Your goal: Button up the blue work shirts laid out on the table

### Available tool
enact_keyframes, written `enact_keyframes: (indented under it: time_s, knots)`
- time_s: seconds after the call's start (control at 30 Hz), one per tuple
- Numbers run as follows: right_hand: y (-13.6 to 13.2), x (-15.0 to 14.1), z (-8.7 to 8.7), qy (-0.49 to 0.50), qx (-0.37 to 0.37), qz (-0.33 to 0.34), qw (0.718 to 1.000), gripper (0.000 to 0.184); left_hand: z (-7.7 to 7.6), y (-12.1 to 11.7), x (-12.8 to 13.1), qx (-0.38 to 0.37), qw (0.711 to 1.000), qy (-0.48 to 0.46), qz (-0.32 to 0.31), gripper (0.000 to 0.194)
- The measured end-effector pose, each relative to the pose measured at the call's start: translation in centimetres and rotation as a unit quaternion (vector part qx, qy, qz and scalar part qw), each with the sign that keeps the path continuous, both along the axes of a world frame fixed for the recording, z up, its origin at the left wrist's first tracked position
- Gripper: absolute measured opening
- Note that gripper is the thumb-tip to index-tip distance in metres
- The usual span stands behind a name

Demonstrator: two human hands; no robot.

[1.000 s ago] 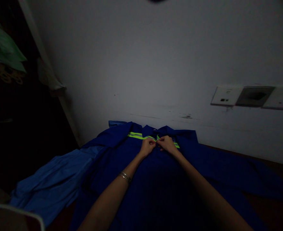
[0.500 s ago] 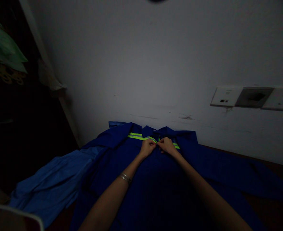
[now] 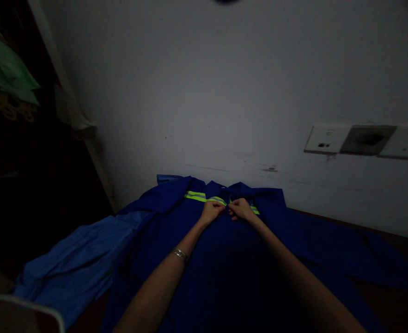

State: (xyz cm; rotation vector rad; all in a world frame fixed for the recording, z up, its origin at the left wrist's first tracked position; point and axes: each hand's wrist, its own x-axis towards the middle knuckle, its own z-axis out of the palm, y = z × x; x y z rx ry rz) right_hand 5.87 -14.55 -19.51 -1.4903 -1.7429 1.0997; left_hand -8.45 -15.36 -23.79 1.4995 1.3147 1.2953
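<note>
A dark blue work jacket (image 3: 165, 240) lies spread out in front of me, collar toward the wall. A yellow-green reflective stripe (image 3: 195, 196) crosses its chest. My left hand (image 3: 212, 212) pinches the left front edge of the jacket just below the collar. Close beside it, my right hand (image 3: 241, 210) pinches the facing edge, with its fingertips almost meeting those of the left. Whatever small fastening may be between the fingertips is too dark and small to make out. The right sleeve (image 3: 342, 245) stretches out toward the right edge.
A lighter blue garment (image 3: 75, 252) lies at the left, partly under the jacket. Behind the collar rises a pale wall (image 3: 204, 92) with sockets (image 3: 323, 139) at the right. Light green cloth (image 3: 6, 64) hangs at the far left. A pale curved frame (image 3: 33, 303) shows at the lower left.
Both hands stay at the jacket's front edges with only slight finger movement. My right fingers have loosened and spread a little below the pinch.
</note>
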Motion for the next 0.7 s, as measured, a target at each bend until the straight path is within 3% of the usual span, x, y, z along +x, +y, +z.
enact_keyframes:
  time_s: [0.23, 0.53, 0.7]
  knots:
    - [-0.25, -0.04, 0.32, -0.001, -0.003, 0.006, 1.000, 0.016, -0.32, 0.31, 0.03, 0.020, 1.000, 0.000, -0.013, 0.014]
    - [-0.67, -0.11, 0.77, -0.017, 0.000, 0.011, 1.000, 0.012, -0.17, 0.35, 0.17, 0.101, 0.987, 0.128, 0.016, 0.013]
    - [-0.57, 0.02, 0.92, -0.023, 0.012, 0.019, 0.999, 0.013, 0.05, 0.09, 0.18, 0.098, 0.988, 0.113, 0.024, 0.013]
